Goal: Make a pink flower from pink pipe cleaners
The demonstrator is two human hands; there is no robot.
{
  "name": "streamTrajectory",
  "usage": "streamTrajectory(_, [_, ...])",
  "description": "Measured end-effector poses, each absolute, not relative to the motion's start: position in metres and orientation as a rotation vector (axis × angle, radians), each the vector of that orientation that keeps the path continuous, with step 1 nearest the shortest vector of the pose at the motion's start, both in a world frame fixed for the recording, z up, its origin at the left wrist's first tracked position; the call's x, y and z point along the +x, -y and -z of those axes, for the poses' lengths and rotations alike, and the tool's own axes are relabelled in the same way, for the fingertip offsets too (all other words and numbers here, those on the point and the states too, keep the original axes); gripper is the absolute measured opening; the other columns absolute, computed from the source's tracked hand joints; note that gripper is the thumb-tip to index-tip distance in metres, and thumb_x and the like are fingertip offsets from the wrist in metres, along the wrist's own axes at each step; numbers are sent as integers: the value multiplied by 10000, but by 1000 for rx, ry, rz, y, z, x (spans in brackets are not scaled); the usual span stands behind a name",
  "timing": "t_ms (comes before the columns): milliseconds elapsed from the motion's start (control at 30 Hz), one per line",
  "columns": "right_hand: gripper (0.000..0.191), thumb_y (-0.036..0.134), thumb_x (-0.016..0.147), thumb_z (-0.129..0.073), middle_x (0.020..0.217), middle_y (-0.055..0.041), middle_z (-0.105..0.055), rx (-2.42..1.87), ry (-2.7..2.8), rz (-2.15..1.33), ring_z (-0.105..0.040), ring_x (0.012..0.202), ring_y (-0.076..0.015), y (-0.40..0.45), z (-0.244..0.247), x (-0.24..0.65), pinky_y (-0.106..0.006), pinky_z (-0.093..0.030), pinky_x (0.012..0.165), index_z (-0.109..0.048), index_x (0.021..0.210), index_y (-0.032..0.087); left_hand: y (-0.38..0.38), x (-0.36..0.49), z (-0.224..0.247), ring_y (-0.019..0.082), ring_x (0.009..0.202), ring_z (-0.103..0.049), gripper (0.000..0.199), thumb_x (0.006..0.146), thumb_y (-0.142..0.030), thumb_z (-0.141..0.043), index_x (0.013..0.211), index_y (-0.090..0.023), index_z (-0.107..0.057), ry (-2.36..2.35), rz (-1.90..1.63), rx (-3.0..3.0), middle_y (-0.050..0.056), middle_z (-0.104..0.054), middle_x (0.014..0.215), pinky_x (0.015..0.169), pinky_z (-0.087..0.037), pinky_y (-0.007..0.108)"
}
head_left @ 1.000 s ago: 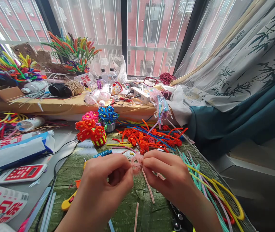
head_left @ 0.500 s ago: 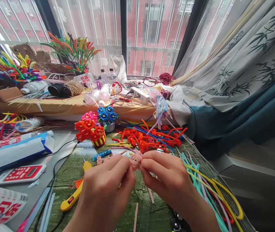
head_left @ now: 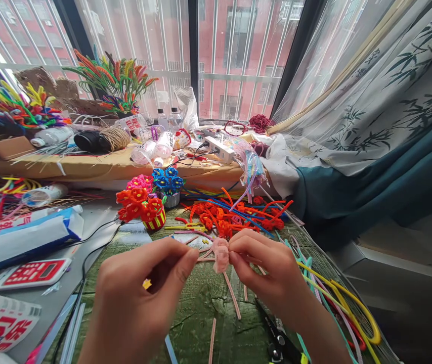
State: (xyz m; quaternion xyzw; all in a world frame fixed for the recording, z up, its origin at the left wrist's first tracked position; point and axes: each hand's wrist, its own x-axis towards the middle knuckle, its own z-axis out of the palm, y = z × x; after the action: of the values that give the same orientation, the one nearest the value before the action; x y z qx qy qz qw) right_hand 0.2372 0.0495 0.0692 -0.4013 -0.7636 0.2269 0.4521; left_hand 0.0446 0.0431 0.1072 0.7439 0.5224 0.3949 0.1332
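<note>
A small pale pink looped pipe cleaner [head_left: 221, 255] is held up over the green table mat. My right hand [head_left: 267, 265] pinches its right side between thumb and fingertips. To its left, thin pink ends run toward my left hand [head_left: 143, 288], whose thumb and index finger are pinched together on them. Loose pink pipe cleaner strips [head_left: 232, 296] lie on the mat below. Beside my right wrist sits a pair of black-handled pliers or cutters [head_left: 276, 338], partly hidden. My left hand covers most of a yellow tool.
Orange pipe cleaner flowers [head_left: 219, 215] are heaped behind my hands. Finished flower pots [head_left: 153, 216] stand at the back left. Long pipe cleaners [head_left: 337, 293] spread along the right edge. A red-and-white calculator [head_left: 30, 274] and a dark cable [head_left: 84, 268] lie to the left.
My left hand has moved left and back from the pink piece, its grip now on the thin ends. The piece has turned in my right hand, and the black-handled tool shows more.
</note>
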Motion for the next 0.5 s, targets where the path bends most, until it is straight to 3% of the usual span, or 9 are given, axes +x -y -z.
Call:
streamTrajectory(233, [169, 183, 942, -493, 811, -7, -626, -953, 1894, -768, -564, 705, -127, -49, -73, 238, -237, -426, 627, -630, 846, 203, -56, 44, -111, 84, 454, -367, 247, 790, -396, -626, 677, -183, -678, -1257, -967, 1668, -43, -472, 503, 394, -256, 181])
streamTrajectory(500, [126, 177, 939, -534, 879, -6, -627, -883, 1966, -700, -597, 796, -119, -51, -72, 238, -218, -451, 721, -652, 916, 214, -54, 52, -118, 64, 418, -286, 285, 789, -413, -622, 639, -182, -693, -1031, -801, 1441, -56, -414, 457, 378, -206, 176])
